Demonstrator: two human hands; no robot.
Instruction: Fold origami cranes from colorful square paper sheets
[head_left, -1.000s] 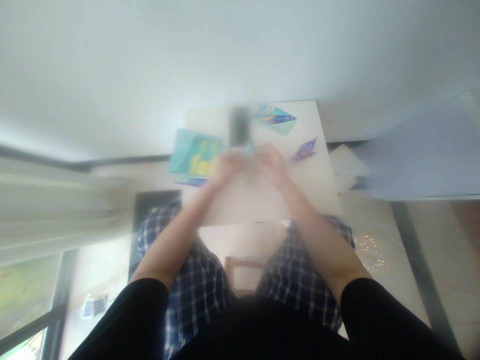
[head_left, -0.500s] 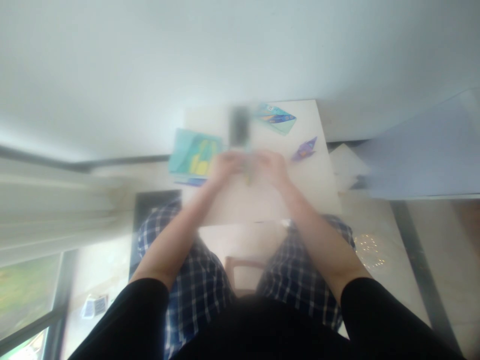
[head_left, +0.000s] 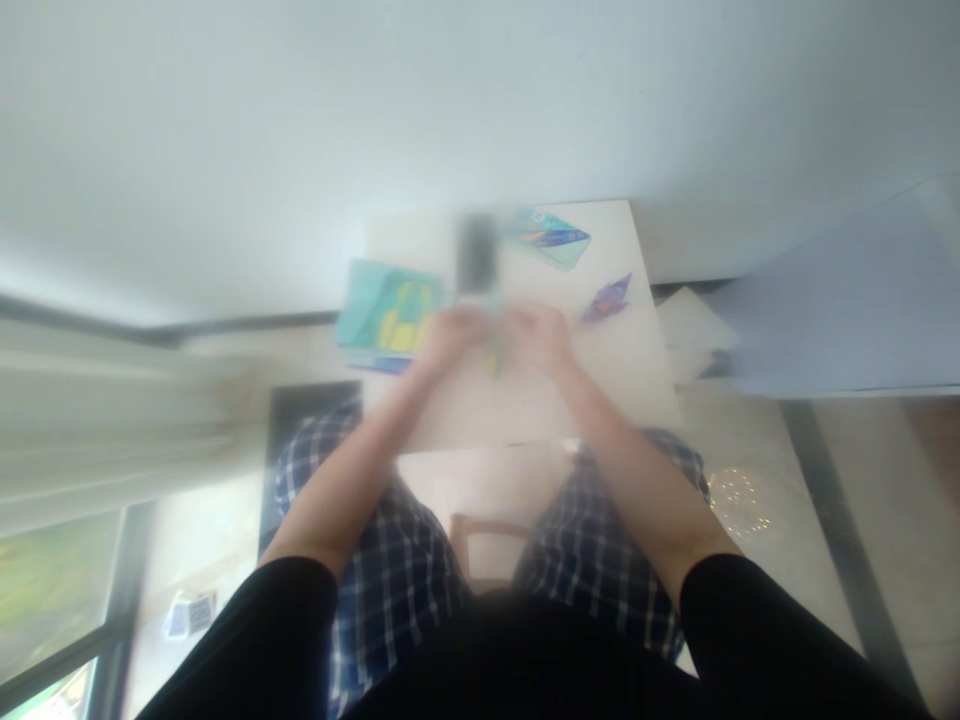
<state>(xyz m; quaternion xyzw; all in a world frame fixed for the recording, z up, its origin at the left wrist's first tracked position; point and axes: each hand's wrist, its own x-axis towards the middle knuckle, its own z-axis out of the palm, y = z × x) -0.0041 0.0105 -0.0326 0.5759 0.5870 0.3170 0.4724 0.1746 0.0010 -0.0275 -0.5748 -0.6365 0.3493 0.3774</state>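
Note:
My left hand [head_left: 454, 332] and my right hand [head_left: 538, 330] come together over the middle of the white table [head_left: 480, 412]. Their fingers are closed on a small blurred piece of paper [head_left: 493, 362], pale blue with a yellow lower end. Blur hides its folds and the exact finger grip. Just beyond the hands lies a dark upright rectangle, perhaps a phone [head_left: 478, 253]. Left of my left hand is a stack of teal printed paper sheets [head_left: 375, 300] with a yellow figure.
A folded teal-and-blue paper [head_left: 551, 238] lies at the table's back right. A purple folded paper shape [head_left: 608, 298] sits near the right edge. The white wall [head_left: 480, 100] rises behind the table. A large pale panel [head_left: 847, 300] stands at right, a curtain [head_left: 105, 420] at left.
Both hands stay almost in place, still closed on the small piece of paper. Its yellow end sits slightly lower and to the left. The other papers look unmoved.

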